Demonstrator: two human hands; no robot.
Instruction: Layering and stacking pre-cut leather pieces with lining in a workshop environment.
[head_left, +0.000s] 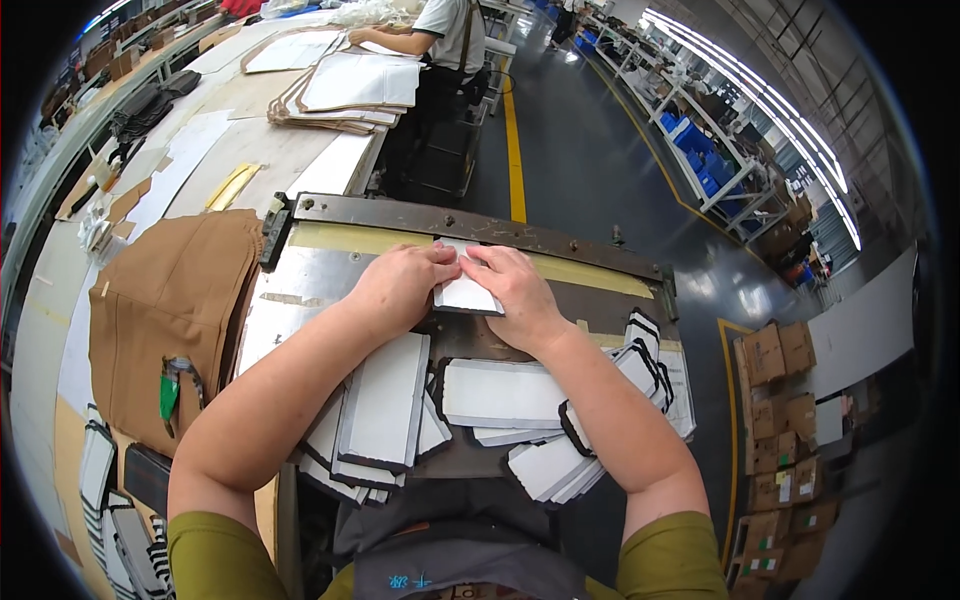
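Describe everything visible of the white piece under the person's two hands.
The white piece is a small, thin panel with a plain, smooth-looking pale face and a dark strip along its near edge. Whether it is paper, board or fabric cannot be told. It appears to lie flat on the metal work surface, close to the dark metal bar along the far side. The left hand and right hand touch it from either side, their fingers hiding part of its outline.
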